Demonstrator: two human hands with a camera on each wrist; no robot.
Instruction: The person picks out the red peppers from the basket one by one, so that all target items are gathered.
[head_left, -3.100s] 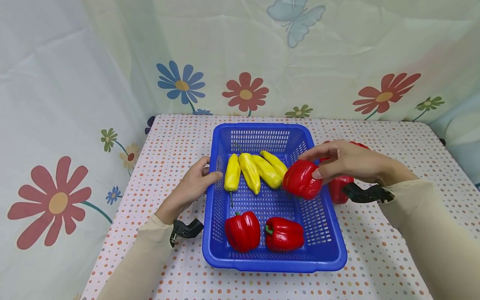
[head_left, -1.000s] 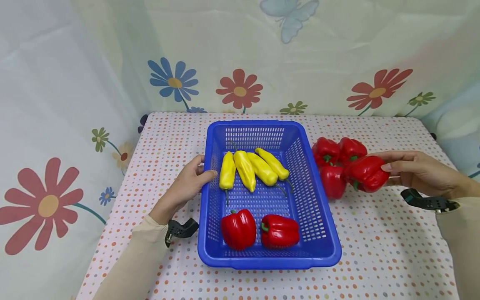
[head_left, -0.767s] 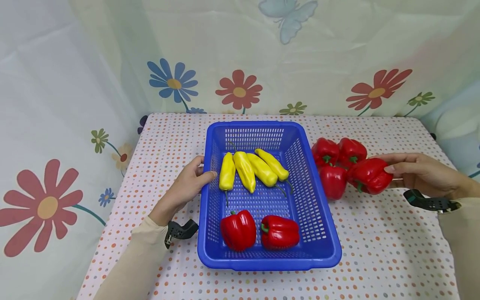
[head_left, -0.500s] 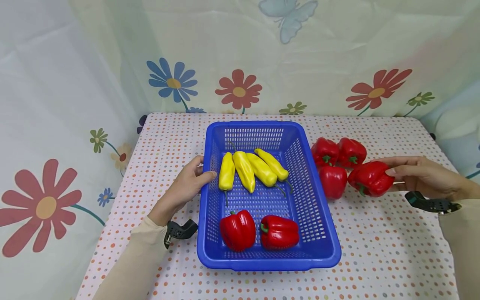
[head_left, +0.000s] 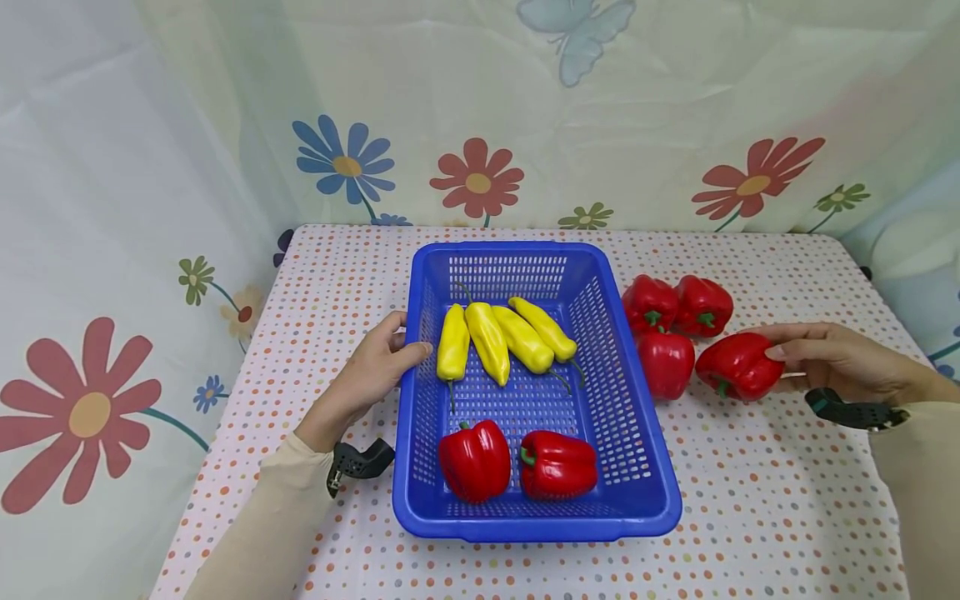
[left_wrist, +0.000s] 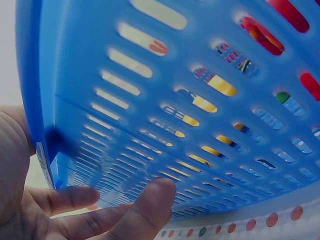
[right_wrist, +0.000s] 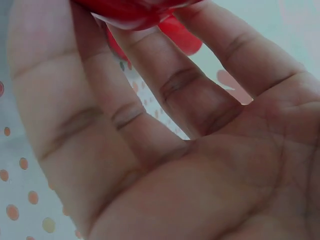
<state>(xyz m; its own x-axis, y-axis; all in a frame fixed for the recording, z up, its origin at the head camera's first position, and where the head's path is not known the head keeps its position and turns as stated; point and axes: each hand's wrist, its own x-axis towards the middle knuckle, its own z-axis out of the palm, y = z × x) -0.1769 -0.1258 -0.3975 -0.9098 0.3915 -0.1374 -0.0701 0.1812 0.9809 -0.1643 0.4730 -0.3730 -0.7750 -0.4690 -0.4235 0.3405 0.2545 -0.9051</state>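
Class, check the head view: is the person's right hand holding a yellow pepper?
No, the right hand holds a red bell pepper; all four yellow peppers lie inside the blue basket.

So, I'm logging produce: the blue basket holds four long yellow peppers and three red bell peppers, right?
Not quite: the head view shows two red bell peppers, not three, in the blue basket; the four long yellow peppers are right.

1 red pepper (head_left: 740, 367) lowered, away from basket (head_left: 536, 528)
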